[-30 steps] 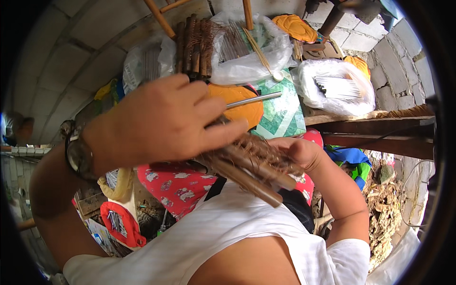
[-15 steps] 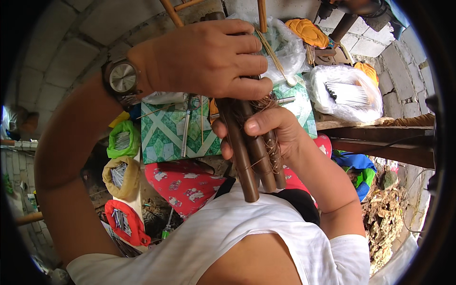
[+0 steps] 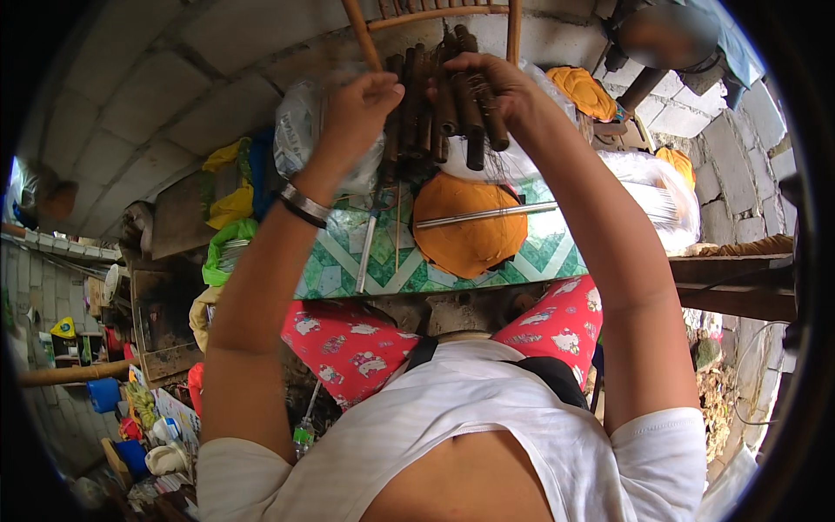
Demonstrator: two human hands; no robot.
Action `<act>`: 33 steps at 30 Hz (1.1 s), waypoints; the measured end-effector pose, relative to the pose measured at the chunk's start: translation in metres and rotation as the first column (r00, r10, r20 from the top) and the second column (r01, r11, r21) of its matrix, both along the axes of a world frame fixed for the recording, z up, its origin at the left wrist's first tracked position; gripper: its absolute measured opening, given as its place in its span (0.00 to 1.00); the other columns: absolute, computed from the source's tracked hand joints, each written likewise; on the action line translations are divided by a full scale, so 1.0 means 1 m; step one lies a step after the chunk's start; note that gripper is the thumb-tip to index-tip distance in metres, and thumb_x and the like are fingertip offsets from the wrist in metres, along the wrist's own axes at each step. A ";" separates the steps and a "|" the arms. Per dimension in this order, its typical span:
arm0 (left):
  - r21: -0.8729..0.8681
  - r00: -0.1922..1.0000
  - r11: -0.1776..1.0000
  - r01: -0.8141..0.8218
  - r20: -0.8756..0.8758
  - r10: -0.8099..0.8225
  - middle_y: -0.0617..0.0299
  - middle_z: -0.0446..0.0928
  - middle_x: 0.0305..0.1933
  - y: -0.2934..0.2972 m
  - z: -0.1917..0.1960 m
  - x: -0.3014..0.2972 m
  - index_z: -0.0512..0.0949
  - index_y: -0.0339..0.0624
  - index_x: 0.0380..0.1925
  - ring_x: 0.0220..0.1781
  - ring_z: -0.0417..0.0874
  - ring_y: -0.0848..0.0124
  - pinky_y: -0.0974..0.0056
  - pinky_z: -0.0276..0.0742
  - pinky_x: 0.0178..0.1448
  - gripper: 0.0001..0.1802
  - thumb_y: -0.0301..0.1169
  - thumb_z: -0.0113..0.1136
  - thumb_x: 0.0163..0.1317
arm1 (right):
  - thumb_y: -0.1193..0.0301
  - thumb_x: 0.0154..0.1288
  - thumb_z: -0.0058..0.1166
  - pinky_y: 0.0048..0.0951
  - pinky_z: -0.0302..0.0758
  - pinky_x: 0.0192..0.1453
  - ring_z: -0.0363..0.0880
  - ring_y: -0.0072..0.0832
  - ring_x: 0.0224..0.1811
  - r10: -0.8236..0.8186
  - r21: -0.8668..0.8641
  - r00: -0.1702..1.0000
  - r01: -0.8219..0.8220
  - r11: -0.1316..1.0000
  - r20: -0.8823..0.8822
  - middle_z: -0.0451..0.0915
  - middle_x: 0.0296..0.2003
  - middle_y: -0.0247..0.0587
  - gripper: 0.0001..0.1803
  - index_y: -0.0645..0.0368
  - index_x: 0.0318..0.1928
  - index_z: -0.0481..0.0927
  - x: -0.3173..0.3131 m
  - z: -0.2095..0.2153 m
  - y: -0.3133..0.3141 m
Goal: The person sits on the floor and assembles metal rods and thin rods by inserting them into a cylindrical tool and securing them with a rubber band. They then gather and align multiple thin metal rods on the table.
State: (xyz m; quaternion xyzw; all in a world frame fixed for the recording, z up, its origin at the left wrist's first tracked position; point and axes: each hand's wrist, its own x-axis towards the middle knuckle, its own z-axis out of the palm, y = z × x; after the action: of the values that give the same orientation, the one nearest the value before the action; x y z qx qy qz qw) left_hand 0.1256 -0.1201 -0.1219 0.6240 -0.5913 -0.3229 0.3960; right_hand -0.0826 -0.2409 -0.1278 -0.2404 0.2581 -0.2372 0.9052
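My right hand point(image 3: 509, 91) is closed around the upper part of several brown tubes point(image 3: 448, 113), which look like bamboo and have thin wire wound about them. More dark tubes point(image 3: 404, 122) stand close together on the left of that bundle. My left hand point(image 3: 361, 104) is beside these, fingers curled together and a little blurred; whether anything is pinched in them is hidden. Below the tubes, an orange cloth bag point(image 3: 470, 248) sits on the green patterned table point(image 3: 335, 261), with silvery rods point(image 3: 496, 213) lying across it. Another metal rod point(image 3: 366, 252) and a thin wooden stick point(image 3: 398, 235) lie to its left.
Clear plastic bags point(image 3: 291, 130) stand at the table's back left, and one with white sticks point(image 3: 652, 196) at the right. A wooden chair back point(image 3: 439, 13) rises behind. Green bag point(image 3: 228, 248) stands left. Another person point(image 3: 670, 39) is at the far right.
The tubes have moved away from my lap to the table's far side, with my right hand on them. My left hand has come off them, moving left. The orange bag now shows.
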 end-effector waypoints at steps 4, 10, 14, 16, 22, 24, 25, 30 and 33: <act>0.017 0.833 0.983 -0.183 -0.528 0.164 0.48 0.73 0.69 -0.002 -0.028 -0.001 0.72 0.33 0.66 0.73 0.72 0.61 0.55 0.69 0.71 0.33 0.51 0.55 0.75 | 0.75 0.58 0.66 0.51 0.88 0.48 0.89 0.45 0.40 0.074 -0.089 0.992 -0.083 0.993 -0.103 0.85 0.45 0.55 0.23 0.68 0.53 0.75 0.053 -0.021 -0.029; -0.048 0.751 0.969 -0.241 -0.641 0.155 0.51 0.68 0.75 -0.037 -0.044 0.002 0.68 0.33 0.71 0.77 0.65 0.63 0.57 0.59 0.77 0.32 0.47 0.51 0.78 | 0.68 0.62 0.66 0.50 0.85 0.51 0.88 0.47 0.45 -0.154 -0.610 0.773 -0.343 0.715 -0.615 0.86 0.48 0.48 0.21 0.64 0.53 0.81 0.115 -0.029 -0.050; -0.138 0.862 0.941 -0.310 -0.459 0.217 0.49 0.68 0.75 -0.049 -0.057 -0.006 0.67 0.33 0.70 0.76 0.68 0.61 0.62 0.63 0.75 0.28 0.40 0.50 0.79 | 0.68 0.57 0.70 0.44 0.82 0.55 0.86 0.47 0.50 -0.475 -0.669 0.477 -0.596 0.444 -0.740 0.86 0.48 0.47 0.25 0.59 0.56 0.83 0.134 -0.011 -0.042; -0.198 0.937 0.938 -0.286 -0.262 0.231 0.46 0.68 0.75 -0.049 -0.061 -0.007 0.68 0.35 0.70 0.74 0.71 0.57 0.61 0.67 0.73 0.26 0.36 0.51 0.77 | 0.69 0.57 0.69 0.42 0.82 0.56 0.86 0.47 0.52 -0.539 -0.614 0.362 -0.670 0.418 -0.761 0.86 0.49 0.50 0.22 0.58 0.54 0.85 0.134 0.003 -0.034; -0.411 0.898 0.904 -0.117 0.345 0.273 0.42 0.67 0.74 -0.047 -0.069 -0.010 0.74 0.43 0.66 0.70 0.74 0.44 0.54 0.74 0.68 0.23 0.32 0.56 0.72 | 0.69 0.64 0.60 0.40 0.82 0.51 0.87 0.44 0.49 -0.795 -0.095 0.375 -0.921 -0.378 -0.477 0.86 0.46 0.51 0.16 0.58 0.51 0.88 0.102 0.010 -0.032; -0.399 0.848 0.897 -0.193 0.392 0.357 0.44 0.66 0.76 -0.047 -0.071 -0.014 0.75 0.43 0.66 0.70 0.73 0.43 0.53 0.74 0.68 0.23 0.32 0.56 0.72 | 0.66 0.64 0.60 0.39 0.82 0.47 0.87 0.38 0.45 -0.811 -0.174 0.373 -0.928 -0.330 -0.451 0.86 0.42 0.49 0.17 0.58 0.51 0.87 0.093 -0.003 -0.035; -0.476 0.842 0.866 -0.151 0.397 0.365 0.46 0.64 0.77 -0.047 -0.071 -0.015 0.75 0.46 0.67 0.72 0.71 0.44 0.51 0.72 0.70 0.23 0.34 0.56 0.72 | 0.66 0.64 0.60 0.39 0.82 0.45 0.87 0.36 0.43 -0.764 -0.418 0.422 -0.881 -0.221 -0.488 0.86 0.41 0.48 0.18 0.58 0.52 0.86 0.087 -0.009 -0.036; -0.394 0.527 0.914 0.100 0.800 0.287 0.58 0.59 0.81 -0.040 -0.064 -0.021 0.73 0.65 0.69 0.82 0.58 0.54 0.36 0.53 0.80 0.26 0.49 0.54 0.73 | 0.72 0.60 0.60 0.36 0.85 0.39 0.85 0.31 0.38 -0.578 -0.854 0.663 -0.190 0.484 -0.475 0.86 0.39 0.41 0.26 0.53 0.62 0.83 0.043 -0.024 -0.015; -0.139 0.479 0.982 0.129 0.876 0.061 0.63 0.57 0.82 -0.037 -0.057 -0.024 0.72 0.73 0.70 0.85 0.51 0.58 0.30 0.40 0.82 0.26 0.56 0.50 0.73 | 0.71 0.57 0.64 0.34 0.84 0.32 0.85 0.32 0.37 -0.500 -0.697 0.495 -0.405 0.591 -0.711 0.86 0.39 0.44 0.28 0.56 0.61 0.83 0.018 -0.020 0.009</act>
State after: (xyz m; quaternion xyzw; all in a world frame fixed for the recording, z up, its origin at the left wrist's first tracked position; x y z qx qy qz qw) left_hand 0.1019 -0.1570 -0.1789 0.6496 -0.7498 0.0895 0.0884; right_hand -0.0647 -0.2320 -0.1478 -0.6964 0.5451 -0.1997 0.4220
